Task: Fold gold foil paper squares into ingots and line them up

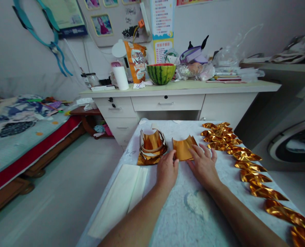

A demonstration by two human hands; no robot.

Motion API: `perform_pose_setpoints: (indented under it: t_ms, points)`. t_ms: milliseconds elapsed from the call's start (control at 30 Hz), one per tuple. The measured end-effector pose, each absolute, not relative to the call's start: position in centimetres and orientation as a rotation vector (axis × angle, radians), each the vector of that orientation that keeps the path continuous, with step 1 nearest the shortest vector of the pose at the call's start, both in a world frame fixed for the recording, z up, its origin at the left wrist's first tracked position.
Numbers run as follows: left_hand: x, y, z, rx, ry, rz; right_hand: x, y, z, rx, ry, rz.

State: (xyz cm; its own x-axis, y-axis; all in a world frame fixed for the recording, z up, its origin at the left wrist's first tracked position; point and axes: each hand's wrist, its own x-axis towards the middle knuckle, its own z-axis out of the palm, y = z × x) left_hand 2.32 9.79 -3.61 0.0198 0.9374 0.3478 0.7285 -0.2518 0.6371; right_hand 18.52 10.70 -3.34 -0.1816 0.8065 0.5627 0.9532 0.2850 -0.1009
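A curled sheet of gold foil paper point(184, 148) lies on the cloth-covered table between my hands. My left hand point(167, 168) has its thumb and forefinger closed at the sheet's lower left corner. At the right side, my right hand point(205, 166) grips the sheet's edge between thumb and fingers, its other fingers spread. Left of the sheet sits a stack of curled gold foil papers point(152, 145) with pale undersides showing. Along the table's right side runs a row of folded gold foil pieces point(248, 166), pointed at the ends and crowded together at the far end.
White paper sheets point(121, 192) lie along the table's left edge. Beyond the table stands a white desk point(167, 90) bearing a watermelon-patterned bowl point(161, 73) and an orange pouch point(136, 63). A bed point(26, 140) is at left, a washing machine point(291, 137) at right.
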Motion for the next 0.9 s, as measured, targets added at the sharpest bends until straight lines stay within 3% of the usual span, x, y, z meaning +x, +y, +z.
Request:
perform_pose_setpoints:
  t_ms: [300,900]
  points:
    - [2.3,9.4,-3.3,2.023,1.732,1.088,20.1,11.9,-4.0,-1.625,-1.739,-0.041]
    - [2.3,9.4,-3.5,2.047,1.713,1.102,20.1,12.3,-3.4,-1.639,-1.703,-0.028]
